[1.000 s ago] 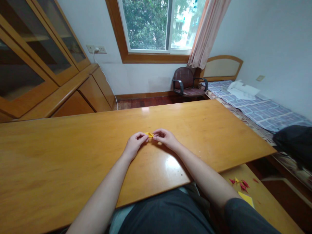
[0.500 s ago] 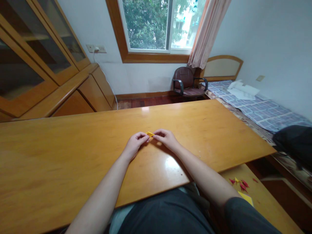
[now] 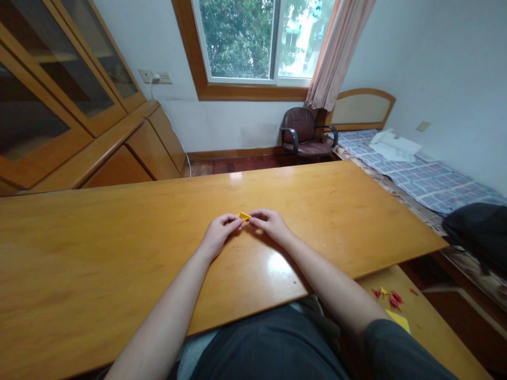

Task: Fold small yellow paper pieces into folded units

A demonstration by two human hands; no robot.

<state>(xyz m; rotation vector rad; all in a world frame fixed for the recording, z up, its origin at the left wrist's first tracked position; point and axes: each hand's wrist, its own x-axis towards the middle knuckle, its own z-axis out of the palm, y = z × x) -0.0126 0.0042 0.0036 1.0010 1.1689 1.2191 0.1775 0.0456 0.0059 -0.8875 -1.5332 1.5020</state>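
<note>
Centrally, one small yellow folded paper, being held just above the long wooden table, between both hands. Left hand: thumb and fingers are pinching its left end. Right hand: fingertips are closing on its right end.

Item, lower side surface, wooden, by the table's right near edge: it is bearing several red folded pieces, one small yellow piece and a flat yellow sheet. In the way there, a dark right sleeve is covering part of that surface, and the right forearm is crossing the table's near edge.

Item, bed, right: its checked cover is carrying crumpled white sheets; a black bag is lying nearer to me.

Item, maroon armchair, standing beyond the table, below the window and pink curtain.

Item, wooden cabinet, left: glass doors are showing dim shelves, contents too dark to tell. A white cord is hanging beside it from a wall socket.
</note>
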